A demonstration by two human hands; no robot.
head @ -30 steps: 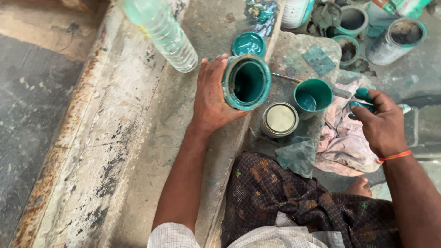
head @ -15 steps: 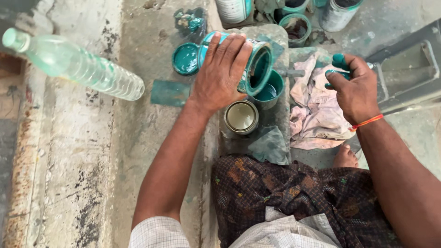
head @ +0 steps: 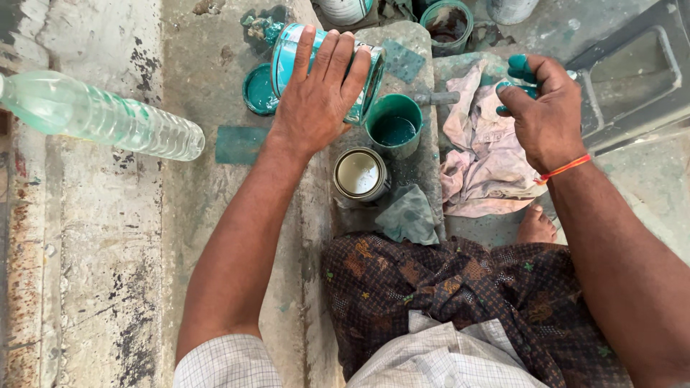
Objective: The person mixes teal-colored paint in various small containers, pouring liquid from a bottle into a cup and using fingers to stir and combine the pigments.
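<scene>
Nearest to us lie our patterned cloth wrap [head: 460, 302] and a bare foot [head: 535, 226] beside the stained pink rag [head: 481, 154]. Just beyond the lap stands a small tin with a pale lid [head: 359, 174], next to a crumpled grey-green cloth [head: 408, 214]. Our left hand [head: 316, 97] grips the teal paint can [head: 327, 68] from above, fingers spread over its side; the can is tipped on its side, mouth toward the green cup of paint [head: 393, 126] just beside it. Half a second ago it was tilted less steeply over the cup. Our right hand [head: 546, 108], fingertips smeared green, is closed on a small green-coated object we cannot identify, much as before. The can's lid [head: 259, 90] lies left, the plastic bottle [head: 100, 118] farther left. Farthest stands another paint pot [head: 447, 23].
</scene>
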